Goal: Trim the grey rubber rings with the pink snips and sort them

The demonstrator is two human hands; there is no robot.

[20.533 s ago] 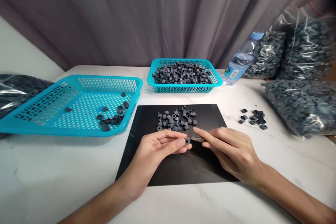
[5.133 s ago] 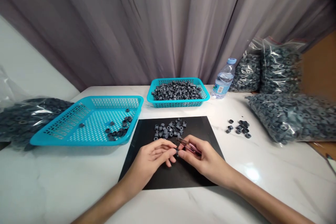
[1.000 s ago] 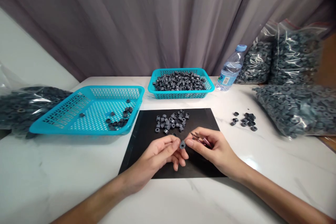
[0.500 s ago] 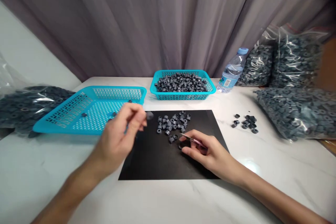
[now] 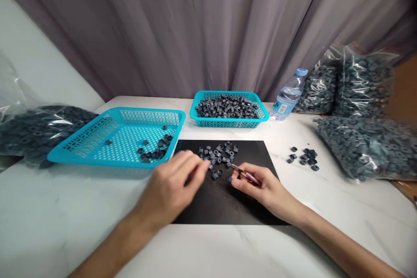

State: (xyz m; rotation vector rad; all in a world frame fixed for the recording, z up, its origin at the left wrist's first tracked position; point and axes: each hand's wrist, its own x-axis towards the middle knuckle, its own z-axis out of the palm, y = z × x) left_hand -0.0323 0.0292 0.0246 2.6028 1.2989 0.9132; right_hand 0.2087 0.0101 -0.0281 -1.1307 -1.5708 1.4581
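My left hand [image 5: 177, 182] is over the left part of a black mat [image 5: 224, 208], fingers curled together at the edge of a pile of small dark grey rings [image 5: 216, 154]. Whatever its fingertips hold, if anything, is hidden. My right hand [image 5: 257, 182] rests on the mat's right side, closed around a slim pink tool [image 5: 249, 177] with a thin metal tip. That tip points left toward the pile. A grey ring [image 5: 230, 179] shows beside the right fingertips, and a few loose rings [image 5: 216, 174] lie between the hands.
A shallow blue basket [image 5: 114, 163] at left has several rings inside. Another blue basket [image 5: 228, 124] at the back is full of them. A water bottle [image 5: 288, 95], several loose rings [image 5: 308, 156] and filled plastic bags [image 5: 365, 147] stand at right; another bag [image 5: 42, 130] lies far left.
My left hand has moved right and down from beside the left basket, where a grey piece showed at its fingertips, to the pile. My right hand has shifted slightly right, still holding the pink tool.
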